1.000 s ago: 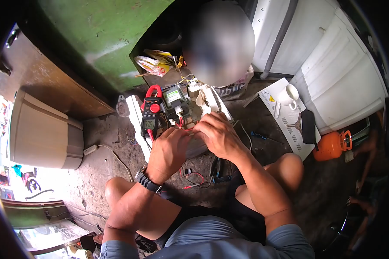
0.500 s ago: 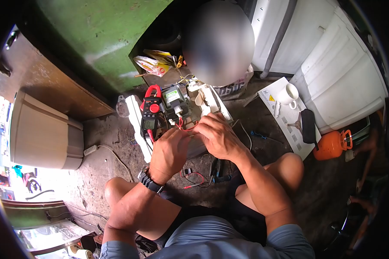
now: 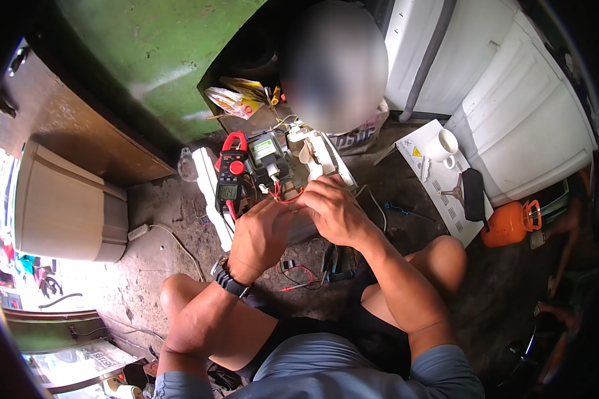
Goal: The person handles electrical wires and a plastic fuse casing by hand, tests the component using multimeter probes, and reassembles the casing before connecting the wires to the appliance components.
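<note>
My left hand [image 3: 262,231] and my right hand [image 3: 336,214] meet over the front of an opened white appliance [image 3: 213,193], fingertips pinched close together. A thin red wire [image 3: 287,198] loops from a white connector [image 3: 273,171] to the fingers of my right hand. What my left fingers pinch is hidden behind them. Left of the connector, a red and black clamp meter [image 3: 232,171] lies on the appliance with its display lit. Its red lead plug [image 3: 231,207] points towards my left hand. A dark module with a green-white label [image 3: 265,147] sits behind the connector.
Pliers [image 3: 328,259] and a red test probe [image 3: 295,287] lie on the floor before me. To the right, a white panel [image 3: 439,193] carries a white mug [image 3: 441,146] and a black pouch [image 3: 474,193]. An orange gas canister [image 3: 505,226] stands beyond. Someone, blurred, sits opposite.
The clamp meter's display has gone from an OL-like reading to digits. Both hands hold nearly the same place and pinch.
</note>
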